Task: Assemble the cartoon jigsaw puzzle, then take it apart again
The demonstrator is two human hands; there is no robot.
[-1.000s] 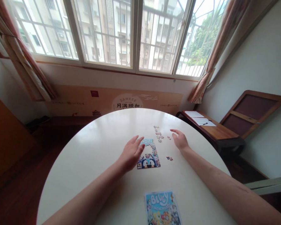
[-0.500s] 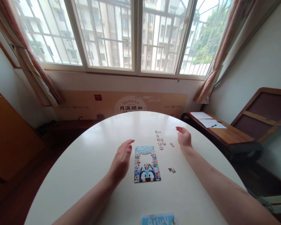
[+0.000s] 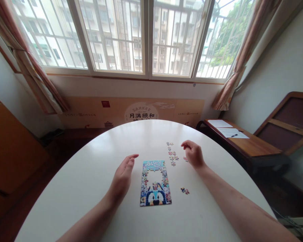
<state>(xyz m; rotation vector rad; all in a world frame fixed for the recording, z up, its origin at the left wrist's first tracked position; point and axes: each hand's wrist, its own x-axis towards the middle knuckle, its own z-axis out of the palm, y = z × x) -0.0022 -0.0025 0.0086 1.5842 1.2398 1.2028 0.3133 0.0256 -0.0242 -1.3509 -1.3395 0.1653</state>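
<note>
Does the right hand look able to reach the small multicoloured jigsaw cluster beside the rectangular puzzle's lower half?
Likely yes: the right hand is near, and only white tabletop shows between it and the jigsaw cluster.

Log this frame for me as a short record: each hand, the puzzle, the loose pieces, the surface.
Left hand: beside the puzzle's left edge, apart from it
Right hand: fingers curled, near the loose pieces; grip unclear
Puzzle: flat, partly assembled, gap in its middle
Loose pieces: spread beyond the puzzle's upper right
Small cluster: right of the puzzle
Surface: white table, rounded edge
</note>
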